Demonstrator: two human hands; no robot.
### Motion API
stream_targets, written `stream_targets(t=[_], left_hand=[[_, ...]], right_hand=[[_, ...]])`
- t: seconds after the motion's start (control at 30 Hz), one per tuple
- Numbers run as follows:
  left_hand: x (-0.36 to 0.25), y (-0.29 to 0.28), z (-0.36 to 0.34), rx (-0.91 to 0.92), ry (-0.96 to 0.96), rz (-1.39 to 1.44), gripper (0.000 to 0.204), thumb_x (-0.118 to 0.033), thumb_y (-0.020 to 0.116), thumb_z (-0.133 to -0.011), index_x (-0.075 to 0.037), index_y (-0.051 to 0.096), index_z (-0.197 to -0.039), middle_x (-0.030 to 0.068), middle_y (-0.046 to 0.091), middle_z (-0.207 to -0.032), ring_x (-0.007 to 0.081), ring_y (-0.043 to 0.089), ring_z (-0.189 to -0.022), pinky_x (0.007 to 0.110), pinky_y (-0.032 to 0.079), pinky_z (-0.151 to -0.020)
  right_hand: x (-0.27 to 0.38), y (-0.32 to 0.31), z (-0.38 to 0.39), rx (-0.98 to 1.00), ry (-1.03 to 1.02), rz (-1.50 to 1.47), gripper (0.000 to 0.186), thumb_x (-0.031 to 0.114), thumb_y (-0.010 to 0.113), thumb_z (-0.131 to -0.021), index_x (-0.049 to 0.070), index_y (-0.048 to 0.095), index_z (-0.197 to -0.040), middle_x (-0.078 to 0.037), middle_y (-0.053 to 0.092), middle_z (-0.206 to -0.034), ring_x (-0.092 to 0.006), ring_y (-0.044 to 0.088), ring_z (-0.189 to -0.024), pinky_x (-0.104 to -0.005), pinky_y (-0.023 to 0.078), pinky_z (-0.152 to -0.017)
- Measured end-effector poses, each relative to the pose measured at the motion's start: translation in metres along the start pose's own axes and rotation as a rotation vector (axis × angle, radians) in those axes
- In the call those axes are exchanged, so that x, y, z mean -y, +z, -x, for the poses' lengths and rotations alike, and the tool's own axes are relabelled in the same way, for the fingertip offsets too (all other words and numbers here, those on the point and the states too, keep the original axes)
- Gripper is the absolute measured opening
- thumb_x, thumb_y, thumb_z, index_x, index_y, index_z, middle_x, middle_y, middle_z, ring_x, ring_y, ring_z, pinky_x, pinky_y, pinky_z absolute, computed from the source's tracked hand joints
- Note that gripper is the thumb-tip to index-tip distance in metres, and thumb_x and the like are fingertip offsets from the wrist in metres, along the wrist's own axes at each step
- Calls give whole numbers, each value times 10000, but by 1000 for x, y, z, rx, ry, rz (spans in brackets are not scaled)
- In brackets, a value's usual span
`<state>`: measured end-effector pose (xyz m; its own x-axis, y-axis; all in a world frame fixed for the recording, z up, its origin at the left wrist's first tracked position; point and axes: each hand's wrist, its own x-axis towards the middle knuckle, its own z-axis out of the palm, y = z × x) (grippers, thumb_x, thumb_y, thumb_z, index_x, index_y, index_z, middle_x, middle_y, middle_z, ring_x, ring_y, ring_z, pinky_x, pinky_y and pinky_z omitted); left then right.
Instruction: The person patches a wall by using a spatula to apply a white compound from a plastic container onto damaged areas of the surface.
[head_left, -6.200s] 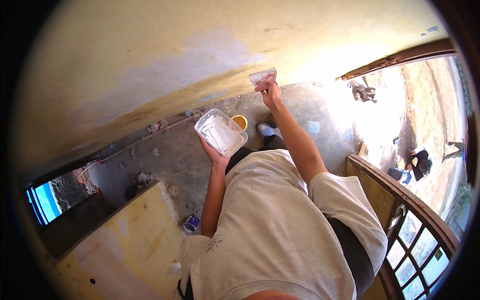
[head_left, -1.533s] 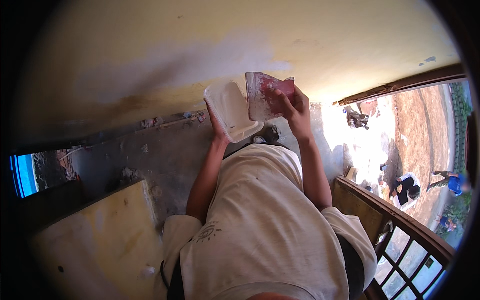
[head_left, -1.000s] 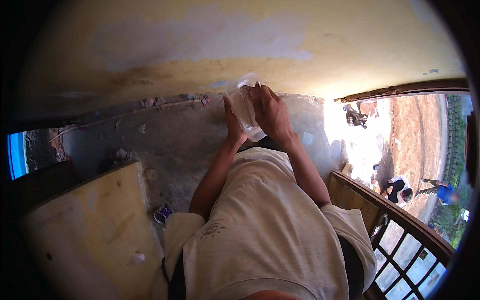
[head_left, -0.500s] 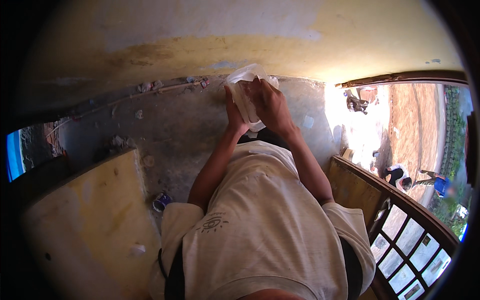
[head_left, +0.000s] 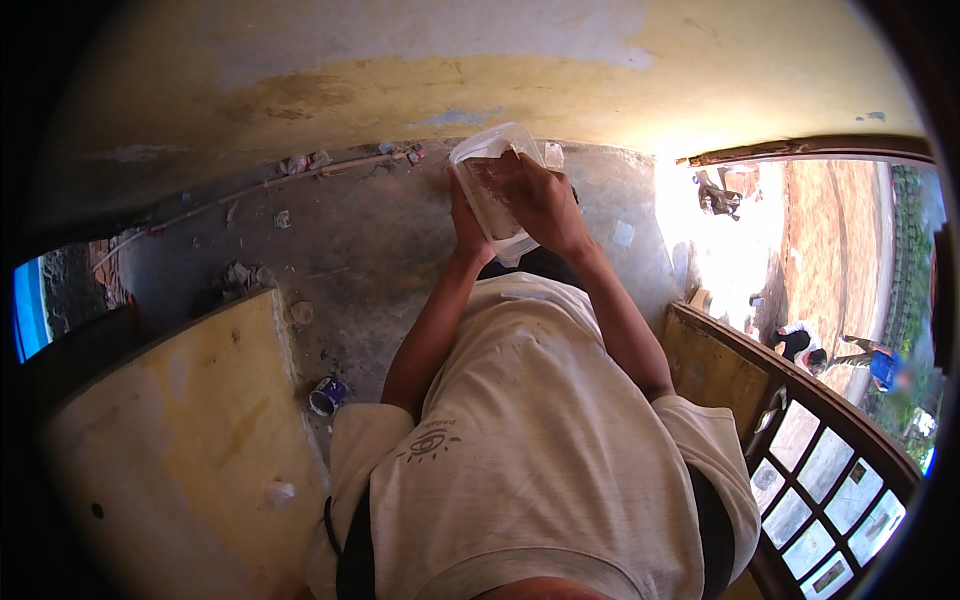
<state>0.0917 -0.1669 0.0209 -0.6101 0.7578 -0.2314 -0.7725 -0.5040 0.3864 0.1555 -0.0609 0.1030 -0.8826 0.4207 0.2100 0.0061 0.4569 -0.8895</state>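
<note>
In front of my chest I hold a translucent white plastic tub, tilted, with whitish residue on its inner walls. My left hand is wrapped round the tub's left side and supports it. Over the tub's opening, my right hand has its fingers curled and reaching inside. Whatever those fingers grip, if anything, is hidden by the hand itself. Both forearms come up past the beige T-shirt.
A stained yellow wall rises just ahead. A long thin stick and scraps lie along its foot. A blue can lies left on the concrete floor, beside a low yellow partition. Right, past a paned door, two people are outside.
The view has shifted slightly. My right hand's fingers have moved a little inside the tub, which stays in my left hand.
</note>
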Motion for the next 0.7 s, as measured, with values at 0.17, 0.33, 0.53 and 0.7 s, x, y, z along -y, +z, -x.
stream_targets(t=[0.17,0.33,0.53,0.7], left_hand=[[-1,-10,4,7,-17,62,620,-590,293,-1001,-136,464,-1388,88,559,-1312,258,557,-1206,435,476,-1005],[-3,-9,2,40,-51,50,595,-571,306,-1002,-138,474,-1374,87,574,-1287,257,573,-1180,435,496,-979],[-4,-13,-1,67,-59,14,582,-559,310,-1004,-116,520,-1317,91,610,-1231,259,614,-1091,427,532,-907],[-5,-11,-3,131,-122,43,660,-602,295,-988,-104,472,-1383,121,590,-1267,278,604,-1121,450,532,-916]], right_hand=[[3,0,1,71,208,37,273,113,694,-846,8,600,-1080,-215,688,-867,-396,674,-823,-413,530,-685],[-11,-3,6,67,131,-68,303,92,699,-818,-4,602,-1089,-207,691,-859,-368,688,-805,-395,531,-687],[-20,-6,11,93,308,-204,279,70,660,-827,-12,630,-1093,-156,709,-865,-206,692,-736,-341,538,-669],[-12,-15,11,77,412,-449,290,240,633,-951,-33,637,-1051,-86,704,-869,-114,643,-713,-285,520,-628]])
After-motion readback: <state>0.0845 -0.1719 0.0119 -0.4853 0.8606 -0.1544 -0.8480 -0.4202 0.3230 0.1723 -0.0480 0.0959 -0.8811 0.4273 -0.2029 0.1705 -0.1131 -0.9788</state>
